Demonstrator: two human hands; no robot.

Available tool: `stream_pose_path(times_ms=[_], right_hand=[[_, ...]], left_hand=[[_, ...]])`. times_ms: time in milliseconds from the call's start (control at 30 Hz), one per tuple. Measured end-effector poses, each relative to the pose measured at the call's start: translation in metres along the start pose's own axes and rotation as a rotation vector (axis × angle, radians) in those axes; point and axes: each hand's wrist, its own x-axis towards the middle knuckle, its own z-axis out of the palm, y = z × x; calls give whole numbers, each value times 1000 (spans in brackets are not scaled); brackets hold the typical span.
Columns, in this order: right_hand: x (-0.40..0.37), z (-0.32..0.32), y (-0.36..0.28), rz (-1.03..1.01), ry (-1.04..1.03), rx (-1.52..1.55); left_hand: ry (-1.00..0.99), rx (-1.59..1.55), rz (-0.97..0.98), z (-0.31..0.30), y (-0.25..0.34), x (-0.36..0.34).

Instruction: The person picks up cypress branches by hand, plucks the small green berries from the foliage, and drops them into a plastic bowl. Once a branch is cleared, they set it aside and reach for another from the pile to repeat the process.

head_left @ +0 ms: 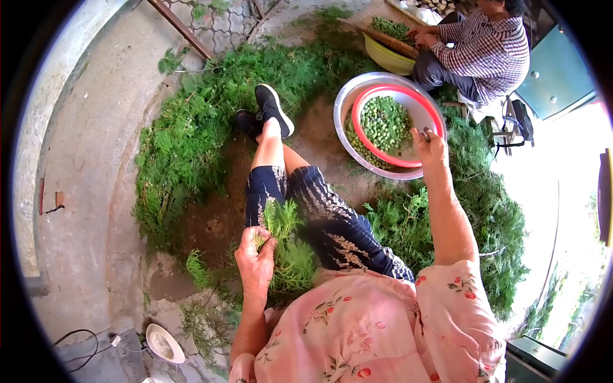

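My left hand is closed around a feathery green conifer sprig, held over my lap. My right hand reaches out over the right side of a red-rimmed basin, its thumb and fingers apart, with nothing I can make out between them. Inside that basin lies a heap of small round green cones. The basin sits in a wider metal basin, where more green cones show along the lower left.
Cut conifer branches lie around my legs, with more on the right. At the upper right a seated person has both hands at a woven tray above a yellow basin. A pale hat-like object lies lower left.
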Motion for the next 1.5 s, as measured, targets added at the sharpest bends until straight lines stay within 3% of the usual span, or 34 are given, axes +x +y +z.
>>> stream_pose_path(times_ms=[133, 233, 267, 367, 433, 500, 533, 633, 700, 800, 967, 1133, 1233, 1267, 1300, 1333, 1400, 1433, 1467, 1500], right_hand=[[-1, -1, -12, -66, -32, -78], [22, -9, -17, -24, -49, -59], [29, -9, -21, 15, 47, 2], [17, 3, -32, -145, -126, -227], [59, -19, -37, -130, -143, -233], [38, -4, -39, -190, -124, -219], [29, 2, -40, -164, -102, -233], [-19, 23, -26, -99, -215, -337], [-35, 26, -3, 22, -312, -377], [-89, 43, 38, 153, -497, -487], [-175, 63, 107, 369, -726, -783], [-252, 80, 147, 469, -1079, -908], [-284, 80, 175, 356, -1304, -868], [-292, 86, 174, 428, -1362, -981], [-302, 81, 183, 560, -1319, -610], [-307, 78, 184, 642, -1303, -510], [-312, 71, 181, 770, -1238, -432], [-310, 67, 180, 805, -1196, -418], [-307, 63, 179, 830, -1151, -403], [-304, 60, 177, 845, -1107, -387]], left_hand=[[33, -25, 111, -3, -13, 6], [37, -111, 68, -5, -18, 8], [35, -119, 14, -6, -14, 8], [64, -49, 35, -8, -6, 10], [94, -99, -3, -10, -1, 10], [100, -237, -98, -12, 1, 11], [131, -252, -32, -11, 0, 13], [123, -386, -187, -17, 9, 14], [97, -507, -140, -23, -5, 20], [90, -670, -230, -38, 2, 29], [9, -948, -125, -74, 4, 37], [-34, -969, -59, -84, 10, 35], [93, -825, -78, -69, 23, 41], [90, -840, -30, -60, 30, 41], [88, -734, -53, -55, 29, 44], [75, -716, -35, -45, 30, 46], [62, -523, 50, -25, 30, 49], [15, -574, 115, -13, 22, 51], [12, -336, 230, -7, 22, 50], [-50, -342, -33, -6, 52, 41]])
